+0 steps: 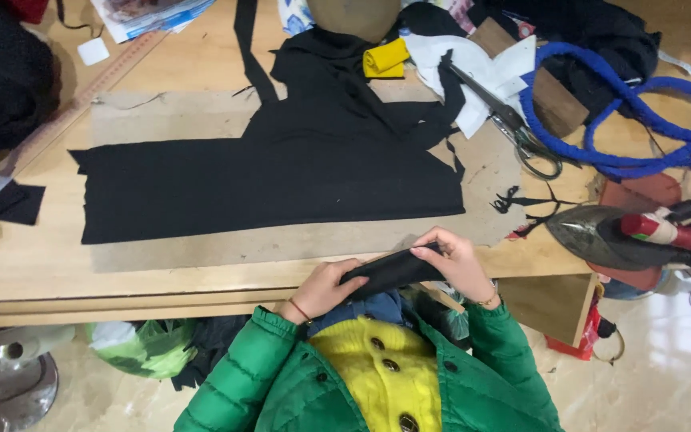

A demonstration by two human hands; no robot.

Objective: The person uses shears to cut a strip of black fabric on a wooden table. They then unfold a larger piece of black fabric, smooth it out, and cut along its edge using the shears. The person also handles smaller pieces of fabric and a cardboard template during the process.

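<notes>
A small folded strip of black fabric (391,272) is held between both hands at the near edge of the wooden table (201,68). My left hand (325,288) pinches its left end. My right hand (456,260) grips its right end from above. Beyond the hands, a large piece of black cloth (281,176) lies flat on a brown cardboard sheet (169,120). Green jacket sleeves and a yellow buttoned sweater show below the hands.
Scissors (513,124) lie on white fabric at the back right, beside a coiled blue cord (641,112). An iron (633,236) with a red handle sits at the right edge. A yellow fabric roll (385,58), a wooden ruler (81,100) and black scraps (17,202) lie around.
</notes>
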